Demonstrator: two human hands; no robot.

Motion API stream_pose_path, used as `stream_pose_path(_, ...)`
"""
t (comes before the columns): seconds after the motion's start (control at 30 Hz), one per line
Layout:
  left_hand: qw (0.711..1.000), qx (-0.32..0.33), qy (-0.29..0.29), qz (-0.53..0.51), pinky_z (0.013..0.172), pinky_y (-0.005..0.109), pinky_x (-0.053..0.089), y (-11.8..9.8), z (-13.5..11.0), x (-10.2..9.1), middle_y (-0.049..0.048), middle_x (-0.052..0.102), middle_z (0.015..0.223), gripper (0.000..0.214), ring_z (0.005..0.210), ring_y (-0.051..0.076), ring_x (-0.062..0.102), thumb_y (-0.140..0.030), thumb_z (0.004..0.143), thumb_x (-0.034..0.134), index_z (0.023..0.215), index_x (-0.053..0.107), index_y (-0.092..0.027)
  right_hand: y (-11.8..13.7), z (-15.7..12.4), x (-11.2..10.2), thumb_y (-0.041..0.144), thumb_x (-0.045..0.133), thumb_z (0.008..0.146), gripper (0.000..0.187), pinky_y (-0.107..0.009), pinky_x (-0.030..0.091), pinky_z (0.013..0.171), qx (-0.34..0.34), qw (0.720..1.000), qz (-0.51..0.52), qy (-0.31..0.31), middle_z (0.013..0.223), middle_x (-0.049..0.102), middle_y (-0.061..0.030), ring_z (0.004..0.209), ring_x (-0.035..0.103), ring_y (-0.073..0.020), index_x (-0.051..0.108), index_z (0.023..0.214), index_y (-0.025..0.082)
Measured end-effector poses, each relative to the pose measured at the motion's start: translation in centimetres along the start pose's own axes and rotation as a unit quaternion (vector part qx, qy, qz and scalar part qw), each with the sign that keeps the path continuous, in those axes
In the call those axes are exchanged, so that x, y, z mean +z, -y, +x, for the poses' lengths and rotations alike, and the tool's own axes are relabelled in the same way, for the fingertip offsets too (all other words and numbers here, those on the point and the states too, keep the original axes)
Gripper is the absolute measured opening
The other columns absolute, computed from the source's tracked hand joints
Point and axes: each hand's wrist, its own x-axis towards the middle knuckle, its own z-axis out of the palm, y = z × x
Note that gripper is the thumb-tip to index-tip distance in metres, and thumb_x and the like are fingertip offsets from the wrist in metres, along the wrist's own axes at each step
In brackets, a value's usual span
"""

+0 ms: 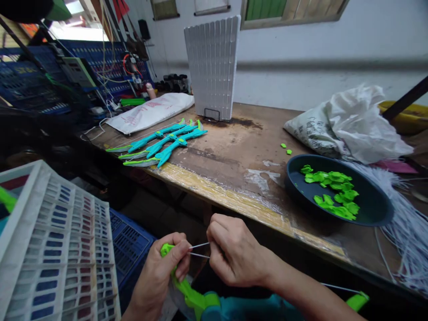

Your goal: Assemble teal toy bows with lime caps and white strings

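left hand (157,276) fingers closed on lime-green tip of green-and-teal plastic toy bow (192,298), held low, below front edge of worn wooden workbench (227,156). right hand (234,256) pinching thin white string (199,250) just beside left thumb. white plastic lattice crate (53,249) close at left. dark round dish of green plastic pieces (337,191) near bench edge, right. finished teal bows (160,145) well apart; open bench between.

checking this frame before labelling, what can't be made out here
Head view only:
- green and teal toy bow: lower part cut off by the bottom edge.
- white string: its ends hidden under the fingers of the left hand and right hand.
- white sack: print too small.
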Motion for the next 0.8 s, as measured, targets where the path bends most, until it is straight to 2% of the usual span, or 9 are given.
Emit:
stream_pose_path(0.23,0.998,0.0,0.067,-0.018,0.04,0.017,0.029,-0.1,1.0,0.6,-0.0029,0.039,0.055,0.046,0.041,0.005,0.034,-0.052,0.086,0.073,0.071,0.054,-0.013,0.0,-0.2,-2.0,0.017,0.046,0.084,0.009,-0.034,0.029,0.062,-0.066,0.987,-0.116,0.091,0.077,0.044,-0.0052,0.069,0.033,-0.0169,0.049,0.075,0.014)
stream_pose_path(0.33,0.991,0.011,0.118,-0.064,0.039,0.016,0.027,-0.4,1.9,1.3,-0.0026,0.038,0.058,0.047,0.042,0.003,0.033,-0.05,0.086,0.074,0.07,0.052,-0.013,0.8,0.5,-2.6,0.013,0.046,0.087,0.013,-0.036,0.026,0.061,-0.107,0.978,-0.16,0.077,0.075,0.044,-0.0054,0.07,0.033,-0.0185,0.049,0.074,0.014)
stream_pose_path(0.43,0.977,0.048,0.173,-0.117,0.038,0.014,0.025,-2.1,3.1,1.2,-0.0022,0.036,0.063,0.044,0.043,0.002,0.03,-0.045,0.09,0.071,0.069,0.05,-0.012,2.3,1.9,-4.1,0.007,0.043,0.094,0.02,-0.036,0.026,0.06,-0.152,0.969,-0.187,0.056,0.079,0.048,-0.0074,0.07,0.035,-0.0189,0.054,0.078,0.011)
stream_pose_path(0.5,0.965,0.093,0.188,-0.155,0.036,0.014,0.025,-4.2,4.2,0.1,-0.0032,0.032,0.063,0.041,0.042,0.003,0.025,-0.043,0.091,0.07,0.07,0.049,-0.014,3.4,2.9,-5.9,0.008,0.04,0.098,0.022,-0.036,0.033,0.061,-0.166,0.96,-0.211,0.081,0.086,0.053,-0.01,0.073,0.041,-0.0196,0.061,0.091,0.007)
stream_pose_path(0.57,0.958,0.16,0.151,-0.182,0.033,0.014,0.025,-6.8,5.7,-2.2,-0.0041,0.028,0.061,0.042,0.041,0.004,0.021,-0.04,0.088,0.072,0.068,0.046,-0.014,4.3,3.5,-8.0,0.012,0.038,0.102,0.028,-0.037,0.041,0.067,-0.194,0.943,-0.252,0.094,0.091,0.059,-0.0114,0.077,0.049,-0.0214,0.065,0.105,0.005)
stream_pose_path(0.67,0.94,0.238,0.003,-0.246,0.029,0.016,0.025,-10.2,8.3,-7.1,-0.0047,0.028,0.059,0.04,0.04,0.005,0.023,-0.025,0.076,0.08,0.064,0.044,-0.013,5.0,3.0,-10.6,0.01,0.036,0.102,0.032,-0.039,0.047,0.08,-0.235,0.922,-0.303,0.047,0.093,0.066,-0.0108,0.087,0.061,-0.0234,0.067,0.105,0.011)
stream_pose_path(0.7,0.926,0.243,-0.046,-0.284,0.029,0.017,0.025,-10.8,9.3,-8.8,-0.0047,0.029,0.059,0.036,0.039,0.006,0.024,-0.022,0.079,0.076,0.065,0.044,-0.013,5.0,2.5,-11.1,0.007,0.036,0.101,0.032,-0.038,0.048,0.084,-0.23,0.92,-0.315,0.034,0.095,0.067,-0.0105,0.091,0.063,-0.0234,0.067,0.104,0.014)
stream_pose_path(0.73,0.909,0.244,-0.095,-0.324,0.029,0.017,0.025,-11.2,10.3,-10.3,-0.0045,0.028,0.058,0.033,0.039,0.006,0.025,-0.023,0.089,0.065,0.066,0.043,-0.014,4.7,1.9,-11.5,0.006,0.036,0.101,0.033,-0.038,0.048,0.087,-0.216,0.921,-0.324,0.03,0.097,0.068,-0.0099,0.094,0.064,-0.0232,0.067,0.104,0.016)
stream_pose_path(0.8,0.885,0.236,-0.156,-0.371,0.031,0.017,0.025,-11.0,12.4,-12.8,-0.0045,0.026,0.057,0.035,0.038,0.007,0.026,-0.021,0.102,0.04,0.068,0.043,-0.014,3.9,0.5,-11.6,0.004,0.035,0.1,0.033,-0.038,0.048,0.088,-0.168,0.926,-0.334,0.044,0.096,0.068,-0.009,0.094,0.065,-0.0223,0.065,0.102,0.017)
